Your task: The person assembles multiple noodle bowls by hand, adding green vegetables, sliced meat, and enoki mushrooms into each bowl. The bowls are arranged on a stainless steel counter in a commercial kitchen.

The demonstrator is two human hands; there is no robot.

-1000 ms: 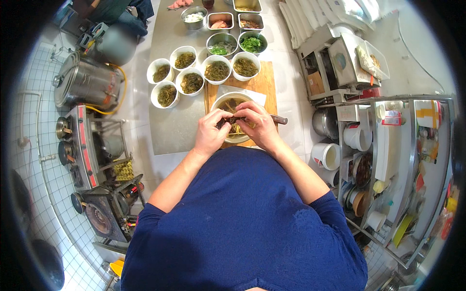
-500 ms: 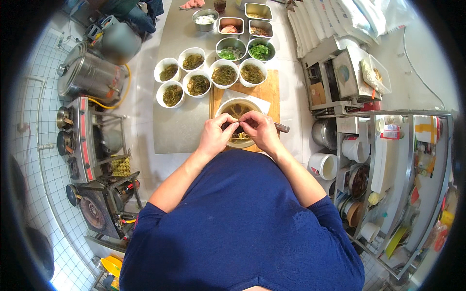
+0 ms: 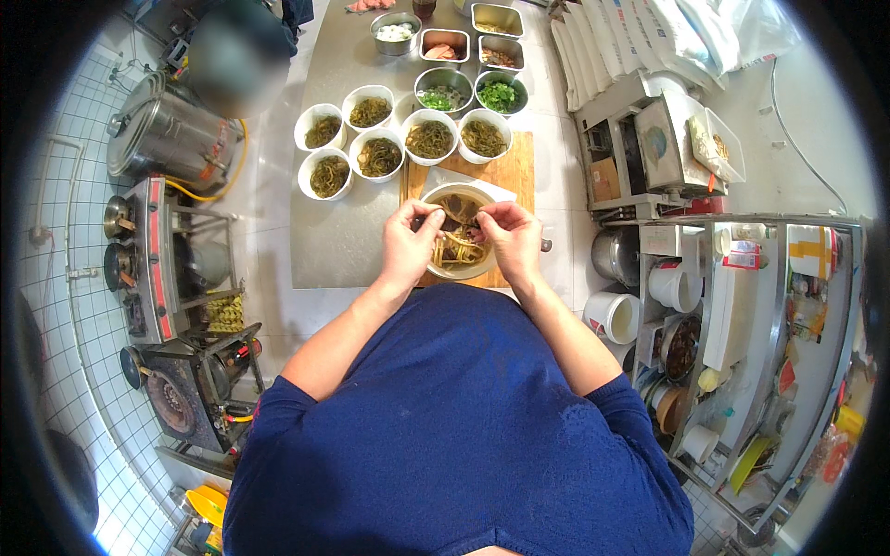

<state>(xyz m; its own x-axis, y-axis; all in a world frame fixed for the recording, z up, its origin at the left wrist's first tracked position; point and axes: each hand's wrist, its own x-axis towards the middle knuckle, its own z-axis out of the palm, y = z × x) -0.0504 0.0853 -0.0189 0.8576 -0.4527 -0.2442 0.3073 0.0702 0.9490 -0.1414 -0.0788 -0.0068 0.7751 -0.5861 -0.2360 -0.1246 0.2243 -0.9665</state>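
Brown pieces (image 3: 458, 206) lie in the bowl (image 3: 453, 274) on the cutting board (image 3: 522, 171). Above, left hand (image 3: 408, 246) and right hand (image 3: 514, 243) keep fingers pinched narrow, their contents unclear. Beyond, six tubs (image 3: 431, 161) stand already filled.

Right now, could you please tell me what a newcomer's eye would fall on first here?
Probably the navy-blue top filling the lower middle. Just above, the left hand and right hand are over a pale bowl on the wooden cutting board. Farther up, six white tubs of stringy greens cluster together.
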